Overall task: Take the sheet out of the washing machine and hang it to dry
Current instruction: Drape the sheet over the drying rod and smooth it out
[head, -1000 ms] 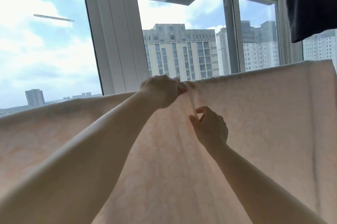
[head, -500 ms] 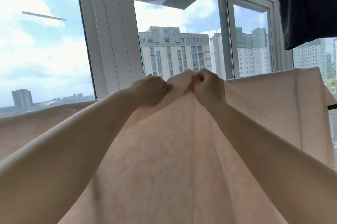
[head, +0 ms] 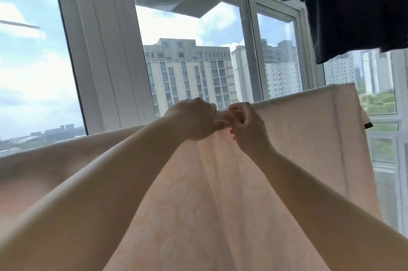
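A pale peach patterned sheet (head: 298, 138) hangs across the view, draped over a line or rail that its top fold hides. Its right end drops near a dark rail tip (head: 368, 125). My left hand (head: 194, 119) grips the bunched top edge of the sheet at the middle. Right beside it, my right hand (head: 247, 126) pinches the same bunched edge with curled fingers. The two hands almost touch. Folds run down the cloth from where they hold it.
Behind the sheet stand tall windows with white frames (head: 103, 49) and buildings outside. Dark and blue-grey laundry (head: 353, 16) hangs overhead at the top right. A low white railing or window section (head: 384, 144) lies right of the sheet.
My right hand rose from below the edge and took hold of the top fold next to my left hand. The view shifted a little, showing the sheet's right end.
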